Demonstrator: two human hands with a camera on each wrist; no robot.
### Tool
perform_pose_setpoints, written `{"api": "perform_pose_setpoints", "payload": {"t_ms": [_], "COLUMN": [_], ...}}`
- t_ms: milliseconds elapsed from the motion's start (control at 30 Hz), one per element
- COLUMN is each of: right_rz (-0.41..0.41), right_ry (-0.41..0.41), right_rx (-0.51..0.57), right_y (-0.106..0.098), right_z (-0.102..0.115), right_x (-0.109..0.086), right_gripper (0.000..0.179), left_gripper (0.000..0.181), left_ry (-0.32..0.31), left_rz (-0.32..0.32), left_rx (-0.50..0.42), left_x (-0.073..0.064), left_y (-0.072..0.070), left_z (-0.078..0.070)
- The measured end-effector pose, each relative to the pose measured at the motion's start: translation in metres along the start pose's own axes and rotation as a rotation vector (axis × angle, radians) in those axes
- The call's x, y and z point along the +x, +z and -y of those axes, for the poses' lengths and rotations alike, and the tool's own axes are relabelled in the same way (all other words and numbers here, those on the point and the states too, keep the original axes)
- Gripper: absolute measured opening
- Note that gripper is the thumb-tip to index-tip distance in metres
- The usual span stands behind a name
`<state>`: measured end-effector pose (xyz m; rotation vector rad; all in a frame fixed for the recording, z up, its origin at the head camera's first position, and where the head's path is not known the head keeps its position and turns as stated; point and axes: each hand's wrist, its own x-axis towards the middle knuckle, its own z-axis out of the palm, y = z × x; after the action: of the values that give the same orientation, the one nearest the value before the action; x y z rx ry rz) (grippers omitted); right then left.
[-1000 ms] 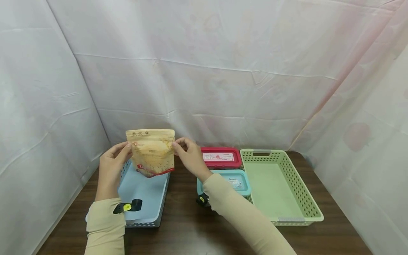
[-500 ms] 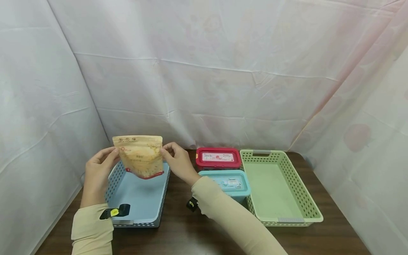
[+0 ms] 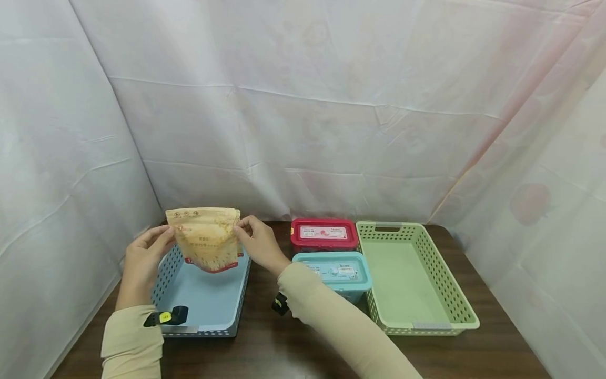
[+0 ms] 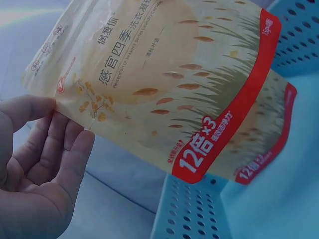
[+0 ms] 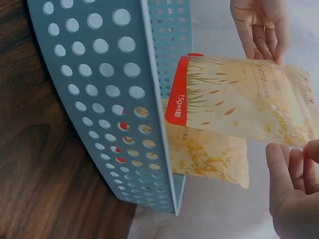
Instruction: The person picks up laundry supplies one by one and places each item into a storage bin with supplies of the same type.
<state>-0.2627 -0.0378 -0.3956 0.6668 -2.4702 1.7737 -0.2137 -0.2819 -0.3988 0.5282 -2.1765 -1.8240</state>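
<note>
Pouch (image 3: 203, 237) in both hands, left of centre in the head view, hangs over the far end of the blue basket (image 3: 203, 297). The left hand (image 3: 145, 259) pinches one side edge, the right hand (image 3: 262, 245) the other, each grip narrow. From where I'm standing, so little film between fingers and thumb could slide free, and letting one side go early could swing the pouch crooked. A second pouch (image 5: 214, 159), mid-frame in the right wrist view, pokes above the basket's rim; bumping it could topple it.
</note>
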Motion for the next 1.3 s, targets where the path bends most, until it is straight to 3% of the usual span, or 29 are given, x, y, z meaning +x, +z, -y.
{"api": "perform_pose_setpoints", "payload": {"t_ms": [367,767,967,1300], "right_rz": [0.02,0.041,0.038,0.041], "right_ry": [0.076,0.113,0.102,0.118], "right_rx": [-0.045,-0.018,-0.031,-0.04], "right_y": [0.012,0.023,0.027,0.03], "right_z": [-0.013,-0.026,-0.033,-0.037], "right_x": [0.001,-0.004,-0.005,-0.007], "right_gripper": [0.013,0.011,0.011,0.013], "left_gripper": [0.061,0.064,0.063,0.057], "left_ry": [-0.032,-0.057,-0.098,-0.088], "left_rz": [0.026,0.087,0.102,0.117], "left_rx": [0.111,0.144,0.169,0.269], "left_x": [0.006,0.008,0.009,0.009], "left_y": [-0.006,-0.008,-0.008,-0.009], "left_z": [0.015,0.027,0.028,0.026]}}
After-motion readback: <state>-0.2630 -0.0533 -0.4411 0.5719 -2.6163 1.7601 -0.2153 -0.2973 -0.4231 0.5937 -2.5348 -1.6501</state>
